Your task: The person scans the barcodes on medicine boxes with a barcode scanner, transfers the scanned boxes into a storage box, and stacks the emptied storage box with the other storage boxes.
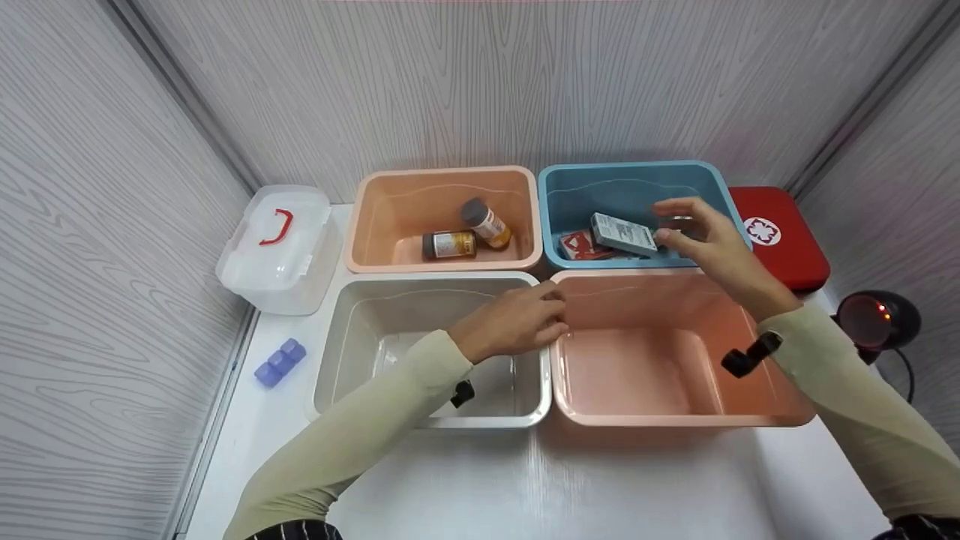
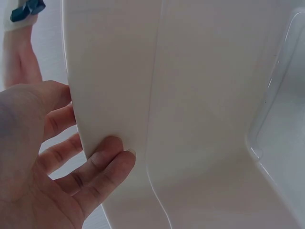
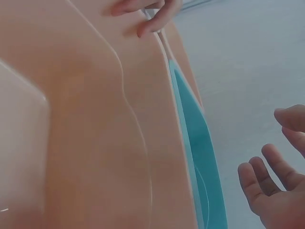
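My left hand (image 1: 517,321) is at the rims where the grey-white bin (image 1: 435,279) meets the front peach bin (image 1: 645,421). In the left wrist view, the left hand's fingers (image 2: 107,179) are loosely bent and overlap the grey-white bin's wall (image 2: 114,67). Above the right side of the blue bin (image 1: 630,168) is my right hand (image 1: 712,244), its fingers spread and nothing held. Close by its thumb, a pale medicine box (image 1: 624,234) lies tilted in that bin, beside a red-and-white box (image 1: 581,245). The right wrist view shows the right hand (image 3: 276,186) with fingers apart.
Two brown pill bottles (image 1: 450,244) (image 1: 487,223) lie in the back peach bin (image 1: 442,174). A clear case with a red handle (image 1: 277,251) and a purple pill organizer (image 1: 280,363) are at left. At right are a red first-aid case (image 1: 787,240) and a black device (image 1: 892,319).
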Demonstrator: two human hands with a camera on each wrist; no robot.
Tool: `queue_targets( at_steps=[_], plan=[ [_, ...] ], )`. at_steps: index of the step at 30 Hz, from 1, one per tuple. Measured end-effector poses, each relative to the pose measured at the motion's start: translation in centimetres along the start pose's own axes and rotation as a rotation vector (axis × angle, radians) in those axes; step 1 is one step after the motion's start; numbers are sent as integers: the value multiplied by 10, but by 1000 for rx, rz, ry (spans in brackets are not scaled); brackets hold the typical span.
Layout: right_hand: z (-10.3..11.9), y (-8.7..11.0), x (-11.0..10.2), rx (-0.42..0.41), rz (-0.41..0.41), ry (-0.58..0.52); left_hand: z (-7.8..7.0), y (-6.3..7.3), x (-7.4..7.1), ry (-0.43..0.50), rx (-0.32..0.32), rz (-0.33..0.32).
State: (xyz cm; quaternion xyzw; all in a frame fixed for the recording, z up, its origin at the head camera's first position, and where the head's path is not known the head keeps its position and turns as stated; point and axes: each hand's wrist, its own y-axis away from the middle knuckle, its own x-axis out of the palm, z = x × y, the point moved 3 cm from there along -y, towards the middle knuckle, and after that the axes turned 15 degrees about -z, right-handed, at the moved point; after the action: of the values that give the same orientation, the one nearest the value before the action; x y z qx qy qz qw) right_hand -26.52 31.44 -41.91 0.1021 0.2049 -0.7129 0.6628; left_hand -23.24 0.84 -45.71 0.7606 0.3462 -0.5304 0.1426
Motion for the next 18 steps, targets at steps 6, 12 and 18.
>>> queue_targets(
  at_steps=[6,12,18],
  plan=[
    [-18,20,-38,22,-72,64,-1,0,-1,-23,36,-24],
    [-37,41,-63,47,-93,129,0,0,1,-10,34,-24],
    [-51,64,-79,146,-73,184,0,1,0,8,34,-34]
  ],
)
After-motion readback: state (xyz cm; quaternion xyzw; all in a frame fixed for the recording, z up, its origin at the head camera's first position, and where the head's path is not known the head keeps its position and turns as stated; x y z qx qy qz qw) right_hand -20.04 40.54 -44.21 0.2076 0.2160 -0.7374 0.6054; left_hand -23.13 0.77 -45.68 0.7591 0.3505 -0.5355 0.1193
